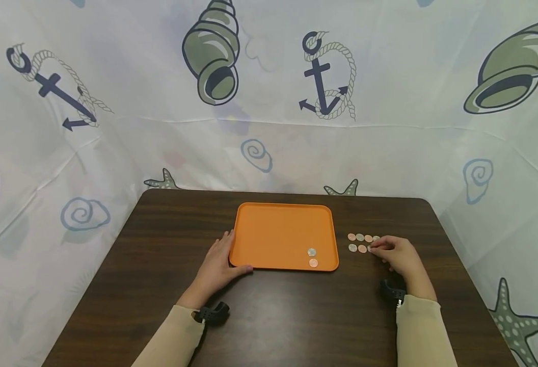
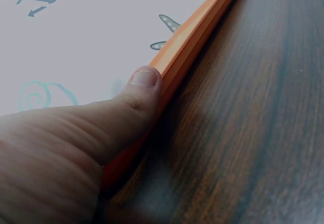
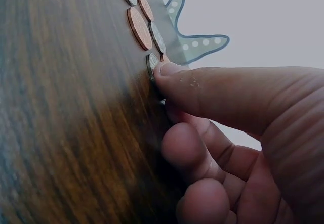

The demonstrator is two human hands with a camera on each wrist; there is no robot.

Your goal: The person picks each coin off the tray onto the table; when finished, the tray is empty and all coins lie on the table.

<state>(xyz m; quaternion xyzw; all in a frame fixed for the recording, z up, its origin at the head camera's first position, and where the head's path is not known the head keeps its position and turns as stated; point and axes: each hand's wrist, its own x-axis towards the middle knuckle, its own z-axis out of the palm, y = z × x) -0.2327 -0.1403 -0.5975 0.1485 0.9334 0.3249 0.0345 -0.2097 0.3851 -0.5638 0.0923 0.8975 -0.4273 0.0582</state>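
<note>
An orange tray (image 1: 283, 237) lies on the dark wooden table. On it, near the right front corner, are a silver coin (image 1: 312, 252) and a copper coin (image 1: 313, 263). My left hand (image 1: 218, 260) rests around the tray's left front corner, fingers along the left side, and its thumb (image 2: 144, 82) presses the front wall. Right of the tray, two short rows of copper and silver coins lie on the table. My right hand (image 1: 399, 255) pinches a silver coin (image 3: 152, 64) at the right end of the near row. Its thumb hides part of that coin.
The wooden table (image 1: 269, 316) extends in front of the tray and to both sides. Behind and beside it hangs a pale cloth (image 1: 269, 102) printed with shells, anchors and starfish. Each wrist wears a black device, such as the one on the left wrist (image 1: 214, 313).
</note>
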